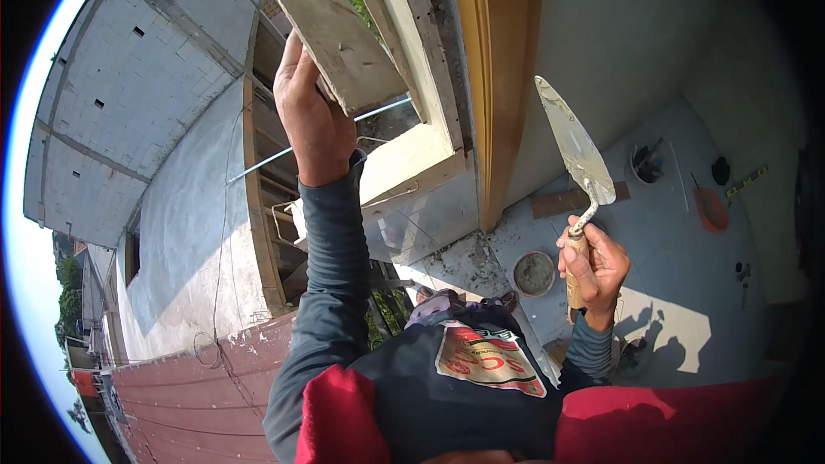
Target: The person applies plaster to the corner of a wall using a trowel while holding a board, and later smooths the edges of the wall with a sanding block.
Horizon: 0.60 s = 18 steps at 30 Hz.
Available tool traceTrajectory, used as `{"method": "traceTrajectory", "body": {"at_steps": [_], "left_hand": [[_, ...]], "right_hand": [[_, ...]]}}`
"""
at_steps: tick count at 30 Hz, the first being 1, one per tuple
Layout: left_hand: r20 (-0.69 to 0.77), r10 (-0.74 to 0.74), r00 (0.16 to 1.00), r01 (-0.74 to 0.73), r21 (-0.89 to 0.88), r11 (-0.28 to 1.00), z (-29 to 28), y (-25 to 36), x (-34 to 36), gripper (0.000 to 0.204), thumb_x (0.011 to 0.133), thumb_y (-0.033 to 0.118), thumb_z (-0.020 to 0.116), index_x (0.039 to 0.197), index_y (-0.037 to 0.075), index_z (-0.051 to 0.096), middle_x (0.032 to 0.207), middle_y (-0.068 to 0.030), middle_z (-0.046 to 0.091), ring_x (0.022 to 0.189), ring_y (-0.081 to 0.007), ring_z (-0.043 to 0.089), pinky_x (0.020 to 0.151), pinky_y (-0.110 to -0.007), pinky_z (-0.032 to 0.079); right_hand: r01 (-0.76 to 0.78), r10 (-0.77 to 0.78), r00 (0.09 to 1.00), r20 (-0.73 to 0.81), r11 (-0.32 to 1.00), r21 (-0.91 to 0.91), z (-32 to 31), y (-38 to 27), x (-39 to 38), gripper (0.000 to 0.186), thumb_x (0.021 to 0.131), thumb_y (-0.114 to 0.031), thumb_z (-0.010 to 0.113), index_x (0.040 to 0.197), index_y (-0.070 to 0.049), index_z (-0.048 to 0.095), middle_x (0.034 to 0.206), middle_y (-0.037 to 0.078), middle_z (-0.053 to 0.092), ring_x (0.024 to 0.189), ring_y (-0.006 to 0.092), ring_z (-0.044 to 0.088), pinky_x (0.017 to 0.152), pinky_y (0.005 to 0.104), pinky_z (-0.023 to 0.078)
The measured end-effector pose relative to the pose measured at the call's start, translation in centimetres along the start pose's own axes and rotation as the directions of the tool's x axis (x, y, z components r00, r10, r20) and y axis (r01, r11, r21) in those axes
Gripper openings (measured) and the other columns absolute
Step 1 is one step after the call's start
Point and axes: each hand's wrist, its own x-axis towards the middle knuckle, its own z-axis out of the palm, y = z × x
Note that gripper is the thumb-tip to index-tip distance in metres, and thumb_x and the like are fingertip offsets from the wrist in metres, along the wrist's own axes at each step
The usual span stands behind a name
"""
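Note:
My left hand (316, 125) is raised at the upper left, its fingers wrapped behind a flat rectangular plastering float (344, 47). The float's broad face is tilted toward me and smeared with grey mortar. Beside it runs a pale window opening edge (421, 43), with a cream ledge (400, 163) below. On the right, my right hand (595, 268) grips the wooden handle of a pointed trowel (574, 142). Its blade points up and carries thin smears of mortar. The two tools are well apart, with an orange-brown wooden frame (498, 77) between them.
On the tiled floor stands a round bucket of mortar (534, 273). Farther right are a container with tools (646, 163), a red dustpan-like object (711, 209) and a yellow-black spirit level (746, 182). Outside on the left, a drop separates me from a grey block building (112, 103).

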Motion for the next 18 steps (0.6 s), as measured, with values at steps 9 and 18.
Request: {"method": "traceTrajectory", "body": {"at_steps": [9,18], "left_hand": [[-0.071,-0.428,0.901,0.311,-0.583,0.750,-6.9,-7.3,-11.3,0.039,0.101,0.019,0.039,0.128,-0.006,0.054,0.122,-0.0188,0.064,0.107,-0.0295,0.066,0.097,-0.042,0.053],[-0.139,-0.366,0.920,0.363,-0.046,0.930,-10.8,-2.4,-13.1,0.043,0.094,0.017,0.049,0.129,-0.008,0.054,0.114,-0.0175,0.067,0.095,-0.0221,0.070,0.082,-0.032,0.057]], "right_hand": [[0.581,-0.369,0.775,0.514,0.736,-0.348,4.0,0.0,4.9,0.030,0.079,-0.006,0.078,0.101,0.010,0.065,0.081,0.019,0.064,0.066,0.0312,0.065,0.060,0.0358,0.052],[0.646,-0.533,0.759,0.375,0.540,-0.539,12.4,2.6,9.2,0.033,0.081,-0.003,0.076,0.107,0.014,0.063,0.093,0.026,0.066,0.076,0.0369,0.068,0.065,0.0392,0.056]]}}
